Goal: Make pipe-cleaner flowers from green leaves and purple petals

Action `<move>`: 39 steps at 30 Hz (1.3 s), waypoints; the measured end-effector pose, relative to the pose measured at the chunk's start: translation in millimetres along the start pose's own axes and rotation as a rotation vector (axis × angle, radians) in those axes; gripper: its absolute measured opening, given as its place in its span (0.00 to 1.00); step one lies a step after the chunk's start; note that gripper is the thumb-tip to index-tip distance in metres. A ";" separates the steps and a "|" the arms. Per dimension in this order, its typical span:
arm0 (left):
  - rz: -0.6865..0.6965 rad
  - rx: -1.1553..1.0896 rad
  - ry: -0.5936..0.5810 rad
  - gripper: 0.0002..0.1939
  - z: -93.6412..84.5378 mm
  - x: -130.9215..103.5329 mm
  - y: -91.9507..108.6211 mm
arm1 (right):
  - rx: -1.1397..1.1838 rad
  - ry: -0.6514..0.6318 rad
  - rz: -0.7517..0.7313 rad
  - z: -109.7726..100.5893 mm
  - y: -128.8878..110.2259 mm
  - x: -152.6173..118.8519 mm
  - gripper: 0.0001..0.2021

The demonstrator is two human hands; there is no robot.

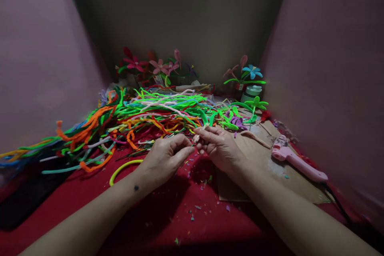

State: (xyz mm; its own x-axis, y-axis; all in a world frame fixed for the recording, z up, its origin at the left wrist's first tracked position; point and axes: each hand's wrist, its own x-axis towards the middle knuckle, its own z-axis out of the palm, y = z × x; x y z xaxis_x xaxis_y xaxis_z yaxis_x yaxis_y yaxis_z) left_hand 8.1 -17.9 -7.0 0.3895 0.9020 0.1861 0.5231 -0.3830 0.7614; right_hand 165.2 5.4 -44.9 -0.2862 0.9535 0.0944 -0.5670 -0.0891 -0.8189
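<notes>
Both hands meet over the red cloth, fingertips almost touching. My right hand [218, 146] is closed in a pinch around a small pale, fuzzy piece [197, 138], mostly covered by the fingers. Thumb and forefinger of my left hand [168, 155] press together at its near end; whether they grip a thin wire or stem there is too small to make out. Just behind the hands lies a heap of coloured pipe cleaners [168, 104], mostly bright green, with orange ones [97, 122] toward the left. A yellow pipe cleaner [120, 170] curves beside my left forearm.
A pink glue gun [297, 162] with a black cord rests on a cardboard sheet [261, 168] at the right. Pipe-cleaner flowers [160, 67] and a blue flower [252, 72] stand at the back, near a pale-lidded jar [253, 93]. Scraps dot the red cloth [168, 224].
</notes>
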 end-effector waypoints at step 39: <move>-0.131 -0.343 -0.029 0.18 14.9 6.5 -2.7 | -0.052 0.059 0.034 -1.1 2.8 -1.3 0.07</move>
State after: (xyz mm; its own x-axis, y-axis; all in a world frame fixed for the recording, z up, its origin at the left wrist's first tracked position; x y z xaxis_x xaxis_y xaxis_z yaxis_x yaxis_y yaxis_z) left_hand 20.5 -13.9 -17.1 0.3598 0.9312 0.0591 0.2876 -0.1709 0.9424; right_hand 164.8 4.2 -47.9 -0.2576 0.9657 0.0333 -0.5160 -0.1083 -0.8497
